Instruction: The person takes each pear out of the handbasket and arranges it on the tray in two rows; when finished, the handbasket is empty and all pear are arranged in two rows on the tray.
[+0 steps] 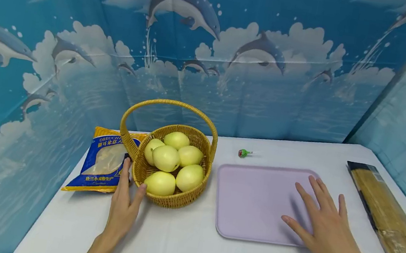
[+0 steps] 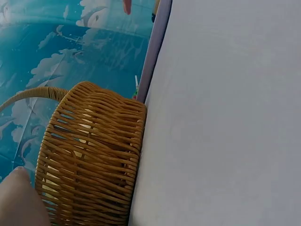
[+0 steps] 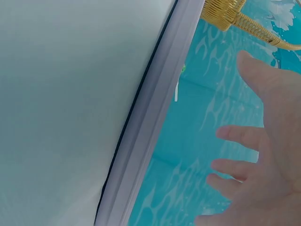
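A round wicker basket (image 1: 176, 201) with a tall arched handle holds several pale yellow-green apples (image 1: 166, 158). At its near left side is my left hand (image 1: 124, 211), fingers straight and thumb spread toward the rim; whether it touches the weave I cannot tell. In the left wrist view the thumb (image 2: 21, 197) shows beside the woven wall. My right hand (image 1: 329, 228) hovers over the right part of a lilac tray (image 1: 254, 204), fingers spread, holding nothing. The right wrist view shows that hand's fingers (image 3: 240, 136) apart, with the tray's edge beyond.
A blue and yellow pasta bag (image 1: 103, 162) lies left of the basket, partly behind it. Behind the tray is a small lollipop (image 1: 244, 153) in a green and red wrapper. A long clear pack of brown noodles (image 1: 390, 215) lies at the right. A dolphin-print curtain (image 1: 269, 101) backs the white table.
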The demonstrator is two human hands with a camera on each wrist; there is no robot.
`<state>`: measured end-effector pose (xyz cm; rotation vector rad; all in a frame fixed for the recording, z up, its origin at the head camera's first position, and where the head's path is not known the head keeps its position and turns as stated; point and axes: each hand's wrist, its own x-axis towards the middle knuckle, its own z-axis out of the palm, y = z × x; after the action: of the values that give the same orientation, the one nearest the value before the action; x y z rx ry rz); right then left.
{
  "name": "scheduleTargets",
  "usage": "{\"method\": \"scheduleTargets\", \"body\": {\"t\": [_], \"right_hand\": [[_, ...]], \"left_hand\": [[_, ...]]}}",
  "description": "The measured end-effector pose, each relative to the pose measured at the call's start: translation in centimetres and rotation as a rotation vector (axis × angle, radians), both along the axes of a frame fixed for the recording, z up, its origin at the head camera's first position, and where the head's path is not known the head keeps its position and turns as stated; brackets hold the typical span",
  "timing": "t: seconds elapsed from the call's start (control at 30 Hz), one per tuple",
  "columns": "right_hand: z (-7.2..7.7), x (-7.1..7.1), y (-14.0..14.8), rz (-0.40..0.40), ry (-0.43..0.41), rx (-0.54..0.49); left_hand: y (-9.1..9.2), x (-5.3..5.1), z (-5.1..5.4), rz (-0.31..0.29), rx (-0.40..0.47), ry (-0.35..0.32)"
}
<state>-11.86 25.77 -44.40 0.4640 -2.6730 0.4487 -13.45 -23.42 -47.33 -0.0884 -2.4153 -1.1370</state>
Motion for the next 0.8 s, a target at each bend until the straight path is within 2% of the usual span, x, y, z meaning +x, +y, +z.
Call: {"method": "scheduleTargets", "body": {"t": [0.13,0.3,0.5,0.8], "right_hand": [[0.0,0.1,-0.3,0.008,-0.02,-0.01],[-0.2,0.1,-0.4,0.008,-0.056,-0.044],[-0.3,0.1,0.0,-0.004,-0.07,-0.059],[-0.2,0.0,-0.3,0.001,-0.077,-0.074]], "left_hand": [[0.4,-0.4,-0.2,-0.003,0.078,0.004],[1.0,-1.2,-0.7,0.015,0.22,-0.05],[1.9,-3.1,-1.3,-0.025,0.455,-0.031],[2.1,-5.4,-0.8,-0.134,0.871,0.008]]}}
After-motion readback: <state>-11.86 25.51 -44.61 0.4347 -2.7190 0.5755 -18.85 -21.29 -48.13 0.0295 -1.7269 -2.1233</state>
